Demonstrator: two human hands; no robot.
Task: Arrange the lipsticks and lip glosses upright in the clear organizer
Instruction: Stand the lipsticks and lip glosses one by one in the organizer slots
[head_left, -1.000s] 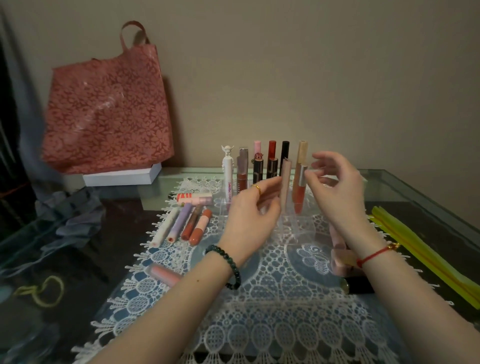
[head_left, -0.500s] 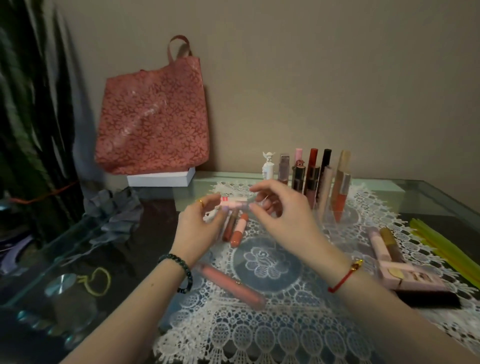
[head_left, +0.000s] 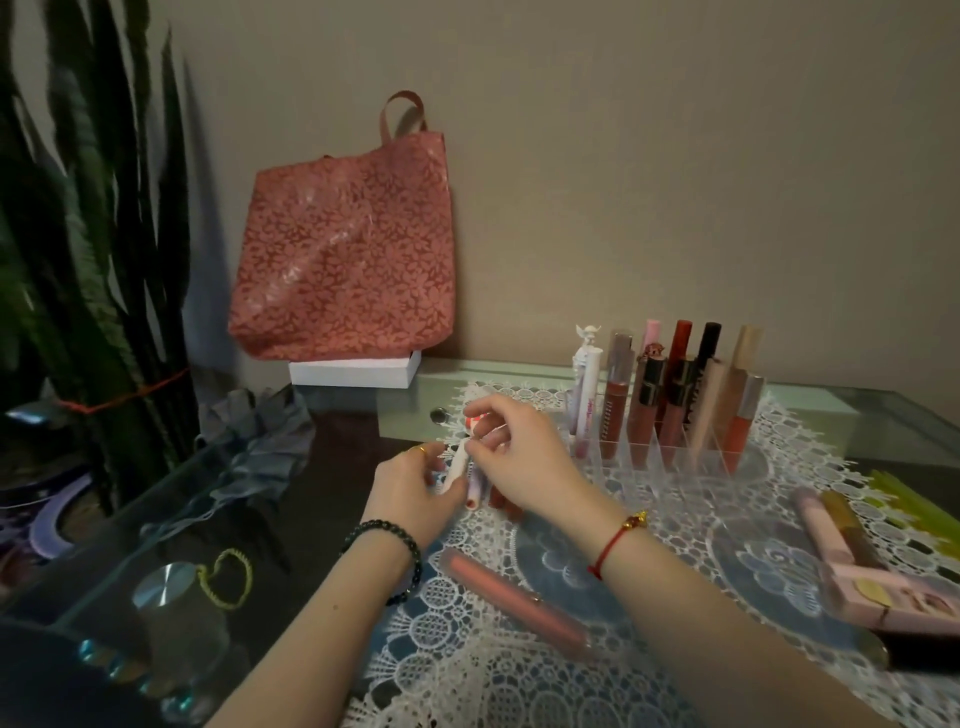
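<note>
Both hands meet over the left part of the lace doily (head_left: 649, 525) and share one white lip gloss tube (head_left: 459, 464) with a red-striped cap. The tube is tilted, cap end up. The left hand (head_left: 415, 488) curls its fingers round the lower end, while the right hand (head_left: 519, 457) pinches the upper part just under the cap.

The clear organizer (head_left: 670, 460) stands to the right of the hands near the back of the glass bench (head_left: 883, 421). A cluster of lipsticks and glosses (head_left: 680, 395) stands upright in its rear cells, and its front cells face the hands across open lace.

A few loose tubes (head_left: 475, 488) lie flat directly beneath the hands. A coral lip gloss (head_left: 514, 597) lies near the doily's left edge, between the forearms. More tubes (head_left: 826, 525) and a pink box (head_left: 893, 597) lie at the right.

A red tote bag (head_left: 348, 260) leans on the wall atop a white box (head_left: 353, 371), well apart from the organizer.
</note>
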